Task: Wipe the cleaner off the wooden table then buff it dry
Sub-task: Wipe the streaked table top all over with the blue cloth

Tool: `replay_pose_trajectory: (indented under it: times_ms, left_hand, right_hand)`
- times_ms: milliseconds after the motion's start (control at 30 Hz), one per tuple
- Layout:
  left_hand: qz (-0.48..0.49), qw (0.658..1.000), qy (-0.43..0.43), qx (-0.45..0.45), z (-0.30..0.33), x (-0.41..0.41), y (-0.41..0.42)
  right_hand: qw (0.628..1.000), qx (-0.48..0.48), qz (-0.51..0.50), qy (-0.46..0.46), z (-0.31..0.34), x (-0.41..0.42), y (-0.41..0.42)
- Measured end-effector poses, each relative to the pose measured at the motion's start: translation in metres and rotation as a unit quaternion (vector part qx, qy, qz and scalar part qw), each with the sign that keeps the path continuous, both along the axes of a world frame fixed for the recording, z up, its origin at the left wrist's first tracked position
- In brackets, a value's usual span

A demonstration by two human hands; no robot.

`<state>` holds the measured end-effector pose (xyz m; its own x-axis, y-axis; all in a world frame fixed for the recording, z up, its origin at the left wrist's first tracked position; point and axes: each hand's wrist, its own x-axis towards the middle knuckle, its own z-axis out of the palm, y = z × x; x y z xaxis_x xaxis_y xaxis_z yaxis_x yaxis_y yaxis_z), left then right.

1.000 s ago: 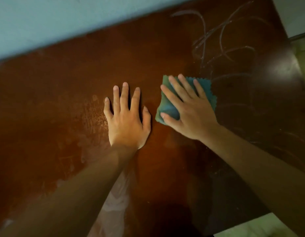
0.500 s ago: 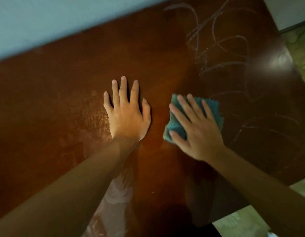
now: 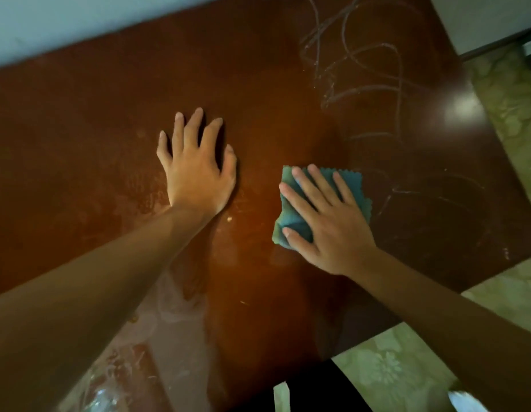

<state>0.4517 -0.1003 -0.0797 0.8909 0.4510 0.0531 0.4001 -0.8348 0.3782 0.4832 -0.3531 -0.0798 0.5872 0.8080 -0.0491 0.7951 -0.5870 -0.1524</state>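
Observation:
A glossy reddish-brown wooden table (image 3: 80, 120) fills most of the view. My left hand (image 3: 197, 171) lies flat on it with straight fingers, near the middle. To its right, my right hand (image 3: 326, 221) presses a folded teal cloth (image 3: 291, 224) onto the tabletop with straight fingers spread over it; the cloth's zigzag edge shows past the fingertips. Whitish looping cleaner streaks (image 3: 362, 69) mark the far right of the table. Cloudy smears (image 3: 145, 197) lie left of my left wrist and along the near edge under my left forearm.
A pale wall (image 3: 65, 22) runs along the table's far edge. Light patterned floor (image 3: 392, 367) shows past the table's right and near edges. A bright glare spot (image 3: 463, 111) sits near the right edge.
My right hand has slid the cloth toward me and to the right, away from my left hand. My left hand has stayed flat in place.

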Motion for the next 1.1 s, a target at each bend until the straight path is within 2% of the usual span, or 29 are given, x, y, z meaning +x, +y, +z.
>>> replay_pose_trajectory:
  times_ms: [133,267,367,467,600,767,867,967,1100]
  left_hand:
    - [-0.053,0.998,-0.023,0.009,0.008,-0.014,-0.028]
    - [-0.073,0.997,-0.022,0.001,0.014,-0.032,-0.078]
    - [-0.072,0.997,0.037,0.007,0.011,-0.041,-0.100]
    - [-0.089,0.991,0.085,0.061,0.003,-0.050,-0.110]
    - [-0.084,0.990,0.088,0.074,0.000,-0.049,-0.110]
    - [-0.080,0.992,0.072,0.072,-0.004,-0.050,-0.110]
    - [-0.079,0.992,0.065,0.073,-0.005,-0.050,-0.110]
    - [-0.078,0.993,0.058,0.066,-0.005,-0.049,-0.110]
    - [-0.079,0.992,0.060,0.074,-0.003,-0.048,-0.110]
  right_hand:
    - [0.999,-0.004,-0.042,-0.004,0.002,0.043,0.010]
    - [0.998,-0.024,-0.064,-0.011,-0.001,0.023,-0.001]
    - [0.998,-0.012,-0.055,-0.009,0.000,-0.027,-0.037]
    - [1.000,0.001,-0.030,-0.004,-0.001,-0.068,-0.068]
    - [1.000,0.001,0.024,-0.004,-0.002,-0.042,-0.077]
    - [0.997,-0.023,-0.072,-0.004,0.001,-0.006,-0.066]
    - [0.995,-0.006,-0.096,0.000,-0.002,-0.045,-0.070]
    - [0.997,0.017,-0.072,0.012,-0.005,-0.105,-0.078]
    - [0.999,0.029,-0.043,0.005,-0.009,-0.115,-0.083]
